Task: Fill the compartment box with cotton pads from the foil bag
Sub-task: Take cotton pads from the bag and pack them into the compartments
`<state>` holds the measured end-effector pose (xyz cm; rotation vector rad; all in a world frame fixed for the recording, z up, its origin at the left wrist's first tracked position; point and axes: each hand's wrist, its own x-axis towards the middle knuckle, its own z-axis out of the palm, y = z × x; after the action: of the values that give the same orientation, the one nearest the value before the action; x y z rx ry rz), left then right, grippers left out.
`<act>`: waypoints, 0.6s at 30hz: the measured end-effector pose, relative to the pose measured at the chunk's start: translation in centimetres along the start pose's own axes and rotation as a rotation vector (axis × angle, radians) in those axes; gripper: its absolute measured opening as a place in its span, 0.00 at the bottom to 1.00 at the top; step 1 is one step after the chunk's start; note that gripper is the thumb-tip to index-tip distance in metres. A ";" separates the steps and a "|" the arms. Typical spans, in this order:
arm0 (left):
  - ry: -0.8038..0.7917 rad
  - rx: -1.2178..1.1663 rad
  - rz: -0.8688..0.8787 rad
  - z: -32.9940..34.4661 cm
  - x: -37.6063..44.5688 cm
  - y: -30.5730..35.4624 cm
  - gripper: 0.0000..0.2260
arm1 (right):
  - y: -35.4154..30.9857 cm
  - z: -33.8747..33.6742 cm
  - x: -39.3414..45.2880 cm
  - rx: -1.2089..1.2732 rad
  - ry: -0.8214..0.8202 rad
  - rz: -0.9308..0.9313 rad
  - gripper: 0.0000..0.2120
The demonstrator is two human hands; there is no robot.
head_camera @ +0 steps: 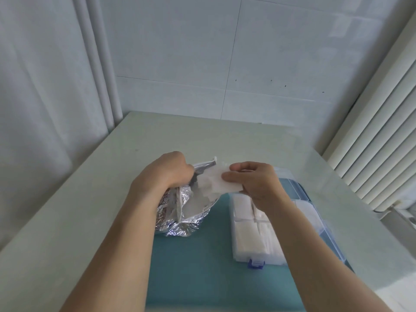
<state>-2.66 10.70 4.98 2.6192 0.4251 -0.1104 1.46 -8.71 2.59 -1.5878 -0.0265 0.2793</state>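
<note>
A crinkled silver foil bag (191,212) stands on the teal mat, its mouth open toward the right. My left hand (166,174) grips the bag's upper edge. My right hand (254,181) pinches a small stack of white cotton pads (221,183) just above the bag's mouth. The clear compartment box (252,233) lies to the right on the mat, under my right wrist. Its visible near compartments hold white pads; a blue latch (255,263) sits at its front edge. The box's right side is partly hidden by my right forearm.
A teal mat (202,266) covers the near part of the pale table (90,188). The box's open clear lid (315,212) lies to the right. A tiled wall stands behind, a curtain on the left, a white radiator (378,143) on the right.
</note>
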 end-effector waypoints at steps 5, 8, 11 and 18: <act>0.225 -0.236 0.186 0.5 -0.6 1.9 0.13 | -0.9 -3.4 -0.3 0.200 -0.042 0.036 0.12; 0.257 -0.630 0.274 0.8 -1.3 4.0 0.15 | -2.1 -4.9 -0.7 0.339 -0.060 -0.018 0.12; 0.034 -1.117 0.251 1.4 -2.4 6.2 0.16 | -3.2 -5.1 -1.5 0.442 -0.106 -0.105 0.11; -0.362 -1.521 0.179 3.1 -3.2 8.0 0.12 | -3.5 -4.0 -1.6 -0.189 0.090 -0.492 0.06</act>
<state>-3.13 1.67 6.36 1.0880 0.0440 -0.1233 1.29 -12.81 6.38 -1.7224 -0.3782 -0.1838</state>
